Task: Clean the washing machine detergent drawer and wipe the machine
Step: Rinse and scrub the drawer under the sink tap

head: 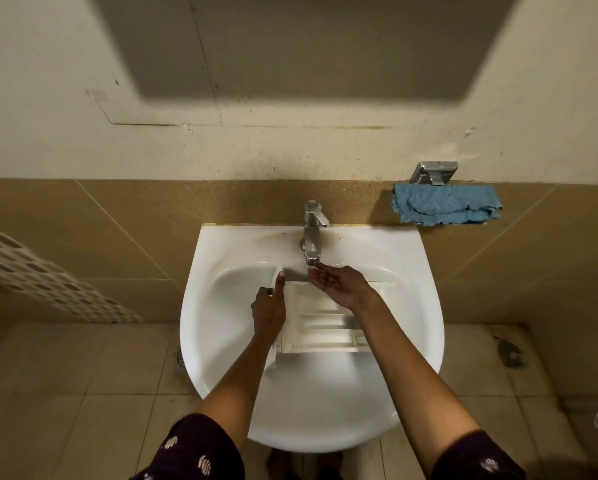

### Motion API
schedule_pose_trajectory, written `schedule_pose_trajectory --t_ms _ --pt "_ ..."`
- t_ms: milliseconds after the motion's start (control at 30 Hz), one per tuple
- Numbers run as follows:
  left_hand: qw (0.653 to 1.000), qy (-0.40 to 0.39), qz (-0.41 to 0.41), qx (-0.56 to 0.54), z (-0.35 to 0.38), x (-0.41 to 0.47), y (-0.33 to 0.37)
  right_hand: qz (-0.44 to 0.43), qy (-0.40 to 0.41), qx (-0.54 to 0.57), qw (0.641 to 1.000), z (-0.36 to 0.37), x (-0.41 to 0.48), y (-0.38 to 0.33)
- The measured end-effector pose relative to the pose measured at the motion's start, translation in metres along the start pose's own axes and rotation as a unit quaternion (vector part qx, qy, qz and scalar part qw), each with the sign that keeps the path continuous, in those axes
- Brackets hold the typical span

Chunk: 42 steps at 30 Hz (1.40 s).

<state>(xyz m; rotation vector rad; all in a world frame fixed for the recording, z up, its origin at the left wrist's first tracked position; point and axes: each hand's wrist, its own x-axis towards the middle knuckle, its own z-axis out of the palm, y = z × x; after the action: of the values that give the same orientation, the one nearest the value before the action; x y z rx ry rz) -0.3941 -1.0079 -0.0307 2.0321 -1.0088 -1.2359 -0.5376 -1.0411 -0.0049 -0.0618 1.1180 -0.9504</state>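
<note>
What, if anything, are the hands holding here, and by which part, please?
The left hand grips the white detergent drawer by its left front edge. The right hand, cupped open under the tap, holds nothing.

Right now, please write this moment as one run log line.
stage: rinsing | detergent drawer: in sink | left hand: grips drawer's left edge | right hand: cupped open under tap | blue cloth: unused

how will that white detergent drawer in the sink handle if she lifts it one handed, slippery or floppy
The detergent drawer looks like rigid moulded plastic, so probably stiff and light. It sits under the faucet, so likely wet and slippery. The left hand holds only its side edge, so it may tilt.
</note>
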Motion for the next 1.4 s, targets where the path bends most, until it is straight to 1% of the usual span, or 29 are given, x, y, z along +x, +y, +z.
schedule_pose_trajectory --t_ms 100,233,300,367,400,433,467,500,533,567,600,733,767,833,900,933,967,1000,1067,1100,1133,1167,1267,1300,1333,1367,1400 --pt "1.000 0.000 -0.007 0.003 0.001 0.001 0.000 0.005 0.020 0.028 0.999 0.008 0.007 0.004" --pt "1.000 0.003 -0.005 0.006 0.000 -0.001 0.002 0.002 0.040 0.026 0.999 0.011 0.013 0.009" --pt "1.000 0.003 -0.003 0.007 0.000 -0.002 0.003 0.008 0.021 -0.012 1.000 0.008 0.011 0.007" --pt "1.000 0.003 -0.002 0.008 0.000 -0.002 0.003 0.029 -0.014 -0.119 0.992 0.005 0.004 0.006" --pt "1.000 0.004 -0.002 0.009 0.000 -0.001 0.003 0.043 -0.032 -0.215 0.975 0.005 -0.001 0.005" --pt "1.000 0.004 -0.002 0.010 0.000 -0.001 0.002 0.053 -0.042 -0.327 0.942 0.006 -0.005 0.007" --pt "1.000 0.003 -0.003 0.012 0.000 -0.001 0.002 0.053 -0.045 -0.457 0.887 0.005 -0.007 0.008" --pt "1.000 0.003 -0.004 0.013 0.000 0.000 0.002 0.035 -0.039 -0.583 0.811 0.004 -0.007 0.009" --pt "1.000 0.001 -0.005 0.012 0.000 0.000 0.002 -0.004 -0.024 -0.683 0.730 0.002 -0.007 0.012" --pt "1.000 0.001 -0.006 0.012 0.000 0.001 0.002 -0.028 -0.003 -0.730 0.682 0.002 -0.010 0.017" --pt "1.000 -0.001 -0.006 0.012 0.000 0.002 0.002 -0.031 0.006 -0.749 0.661 0.004 -0.017 0.022" --pt "1.000 0.002 -0.007 0.020 0.002 0.000 0.002 -0.044 -0.006 -0.779 0.626 0.005 -0.031 0.052" --pt "1.000 0.005 -0.006 0.020 0.002 0.000 0.002 -0.045 0.006 -0.788 0.614 0.003 -0.033 0.054" --pt "1.000 0.009 -0.003 0.019 0.002 0.001 0.001 -0.039 0.062 -0.800 0.596 -0.008 -0.033 0.050" --pt "1.000 0.011 -0.004 0.016 0.001 0.002 0.000 -0.028 0.120 -0.820 0.558 -0.018 -0.034 0.044" --pt "1.000 0.010 -0.006 0.016 0.001 0.003 0.000 -0.028 0.127 -0.827 0.547 -0.019 -0.035 0.045" --pt "1.000 0.009 -0.005 0.016 0.002 0.003 -0.001 -0.037 0.112 -0.827 0.549 -0.017 -0.036 0.047" --pt "1.000 0.008 -0.006 0.017 0.002 0.003 -0.001 -0.049 0.078 -0.822 0.562 -0.014 -0.035 0.052" --pt "1.000 0.007 -0.005 0.019 0.002 0.002 0.000 -0.069 0.002 -0.798 0.599 -0.010 -0.031 0.064" --pt "1.000 0.008 -0.003 0.019 0.002 0.002 0.000 -0.077 -0.018 -0.785 0.614 -0.011 -0.030 0.067" --pt "1.000 0.008 -0.002 0.018 0.002 0.001 0.000 -0.081 -0.013 -0.774 0.628 -0.013 -0.031 0.067" --pt "1.000 0.008 -0.001 0.018 0.001 0.001 -0.001 -0.085 0.010 -0.769 0.633 -0.018 -0.033 0.064" --pt "1.000 0.008 -0.001 0.013 0.001 0.002 -0.001 -0.055 0.095 -0.777 0.620 -0.032 -0.038 0.049" --pt "1.000 0.007 -0.001 0.011 0.001 0.002 0.000 -0.043 0.108 -0.778 0.618 -0.034 -0.040 0.043" --pt "1.000 0.006 -0.002 0.009 0.001 0.002 0.000 -0.034 0.112 -0.771 0.627 -0.033 -0.040 0.038" --pt "1.000 0.005 -0.003 0.009 0.001 0.002 0.000 -0.031 0.105 -0.752 0.650 -0.030 -0.039 0.032" --pt "1.000 0.004 -0.002 0.009 0.001 0.002 0.000 -0.028 0.090 -0.697 0.711 -0.027 -0.037 0.026"
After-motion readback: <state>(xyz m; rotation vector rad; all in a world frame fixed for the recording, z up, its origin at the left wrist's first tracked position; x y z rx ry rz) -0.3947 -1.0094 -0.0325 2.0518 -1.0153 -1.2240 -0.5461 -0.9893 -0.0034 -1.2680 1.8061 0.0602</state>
